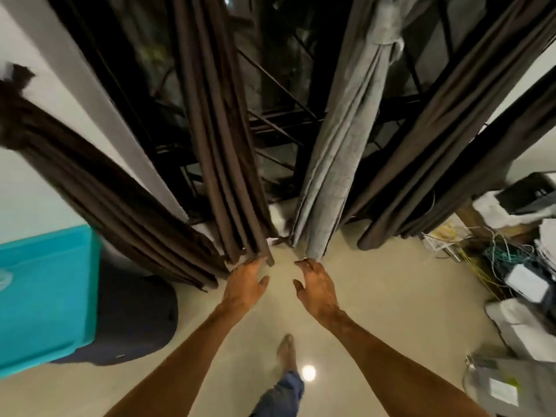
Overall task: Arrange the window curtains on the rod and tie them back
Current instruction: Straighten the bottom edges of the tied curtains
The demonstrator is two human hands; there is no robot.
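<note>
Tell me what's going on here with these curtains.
A person reaches out with both arms. The left hand touches the bottom hem of the dark brown pleated curtain. The right hand hovers open at the hem of the grey fabric curtain, which is already tied in a knot higher up. Neither curtain is gripped.

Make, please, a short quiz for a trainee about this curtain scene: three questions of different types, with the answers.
1. True or false: the grey curtain is already gathered by a tie high up.
2. Multiple choice: the fingertips of the left hand are at the lower end of which curtain? A) the brown curtain in the middle; B) the grey curtain; C) no curtain at all.
3. Fill in: the right hand is ___, with fingers spread and nothing held.

Key: 1 true; 2 A; 3 open.
</note>
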